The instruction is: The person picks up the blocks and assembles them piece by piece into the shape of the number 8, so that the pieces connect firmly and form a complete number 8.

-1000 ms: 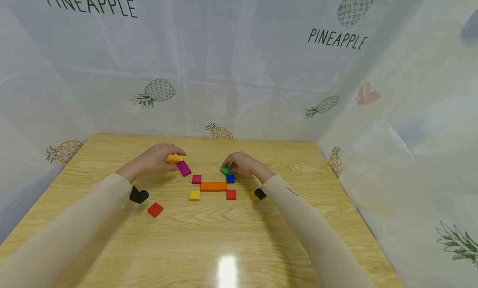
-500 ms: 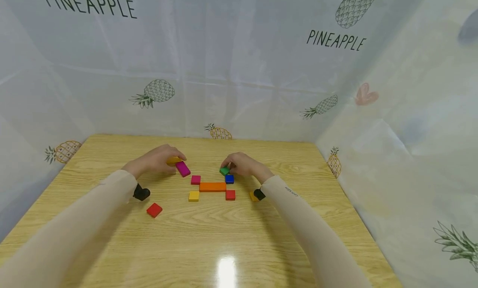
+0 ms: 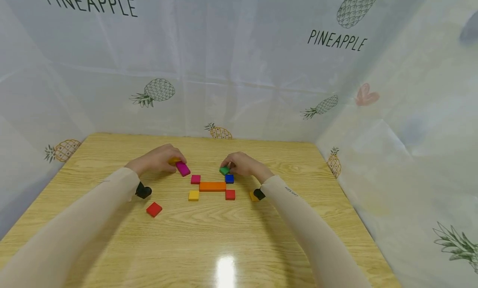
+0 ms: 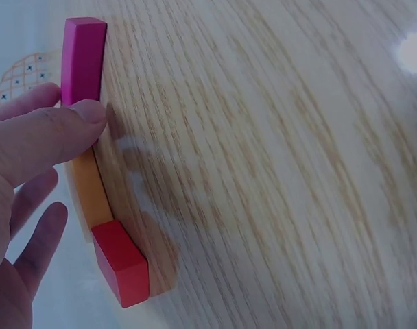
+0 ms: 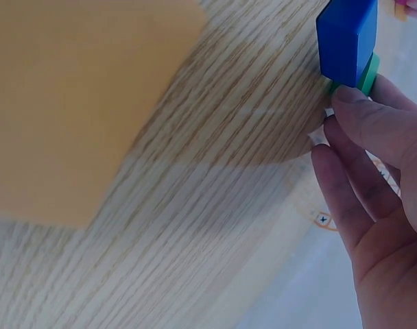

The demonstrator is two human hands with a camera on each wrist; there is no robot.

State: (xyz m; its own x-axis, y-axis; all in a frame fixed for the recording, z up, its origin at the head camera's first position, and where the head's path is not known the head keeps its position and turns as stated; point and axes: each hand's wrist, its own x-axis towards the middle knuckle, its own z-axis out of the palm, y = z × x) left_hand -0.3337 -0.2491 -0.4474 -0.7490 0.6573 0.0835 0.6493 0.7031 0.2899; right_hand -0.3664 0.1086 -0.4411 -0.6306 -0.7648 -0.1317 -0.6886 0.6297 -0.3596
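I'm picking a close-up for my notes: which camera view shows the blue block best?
The right wrist view: the blue block looks largest there, its faces clear, though the frame crops it. The head view shows it whole but small; the left wrist view does not show it.

The worktop (image 3: 179, 246) has a pale yellow, wood-grain surface with a glossy finish. A bright light reflection (image 3: 225, 267) is located at the near edge of the head view. A pale sheet (image 3: 224, 51) forms the backdrop behind the worktop and along both sides; creases and folds are visible. Printed markings: the word "PINEAPPLE" (image 3: 337, 40) in dark capitals at upper left and upper right, green and orange pineapples (image 3: 159, 89), and one pinkish-red heart (image 3: 367, 95) at right.
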